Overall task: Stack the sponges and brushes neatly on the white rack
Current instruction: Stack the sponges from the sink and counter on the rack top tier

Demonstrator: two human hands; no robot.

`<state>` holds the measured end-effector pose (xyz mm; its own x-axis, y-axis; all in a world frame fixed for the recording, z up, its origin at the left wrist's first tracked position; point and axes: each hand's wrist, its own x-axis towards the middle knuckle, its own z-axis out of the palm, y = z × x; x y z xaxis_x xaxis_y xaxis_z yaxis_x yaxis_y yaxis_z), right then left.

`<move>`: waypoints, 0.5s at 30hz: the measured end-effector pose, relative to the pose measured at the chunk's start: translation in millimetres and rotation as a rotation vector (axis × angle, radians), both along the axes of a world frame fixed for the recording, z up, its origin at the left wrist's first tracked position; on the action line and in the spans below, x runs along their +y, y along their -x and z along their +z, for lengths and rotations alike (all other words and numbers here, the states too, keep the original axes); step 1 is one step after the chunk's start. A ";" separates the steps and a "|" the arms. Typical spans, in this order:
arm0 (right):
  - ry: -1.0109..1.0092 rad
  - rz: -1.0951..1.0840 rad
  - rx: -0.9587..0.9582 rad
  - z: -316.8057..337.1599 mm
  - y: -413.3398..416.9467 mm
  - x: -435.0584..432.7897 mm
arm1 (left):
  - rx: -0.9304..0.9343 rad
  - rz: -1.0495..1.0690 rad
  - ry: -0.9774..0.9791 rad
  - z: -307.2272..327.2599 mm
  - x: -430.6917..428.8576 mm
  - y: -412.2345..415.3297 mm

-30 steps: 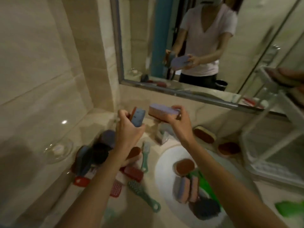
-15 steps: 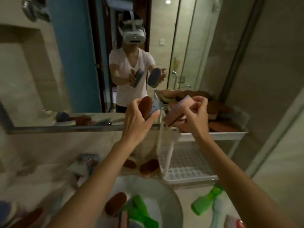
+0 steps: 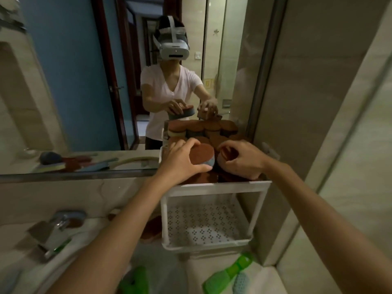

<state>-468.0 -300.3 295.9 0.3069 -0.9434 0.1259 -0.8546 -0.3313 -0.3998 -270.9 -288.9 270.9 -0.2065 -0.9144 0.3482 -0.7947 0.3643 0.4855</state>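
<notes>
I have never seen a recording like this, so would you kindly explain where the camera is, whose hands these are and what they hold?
There is no machine: a person wears a camera on the head, so this one picture looks forward and down at their bare hands. The mirror reflects that person and the headset. The left hand grips a round sponge, brown on top and blue-grey at the side, over the top tier of the white rack, which is crowded with similar sponges. The right hand curls round a second sponge beside it. A green brush lies below the rack, and a tap stands at the left.
</notes>
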 end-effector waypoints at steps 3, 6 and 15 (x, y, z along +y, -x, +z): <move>-0.022 0.057 -0.020 -8.0 -0.1 -4.2 | -0.113 -0.010 -0.034 -1.2 1.2 4.0; 0.013 0.077 0.063 -10.4 7.3 -5.6 | -0.181 -0.022 -0.047 0.0 -1.2 5.4; 0.067 0.074 0.094 -5.4 22.3 -1.8 | -0.214 -0.052 -0.040 2.0 -2.2 8.0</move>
<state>-490.3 -302.1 290.5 0.3886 -0.9082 0.1555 -0.8596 -0.4181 -0.2937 -278.9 -291.1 272.9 -0.3190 -0.9129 0.2546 -0.8619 0.3912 0.3226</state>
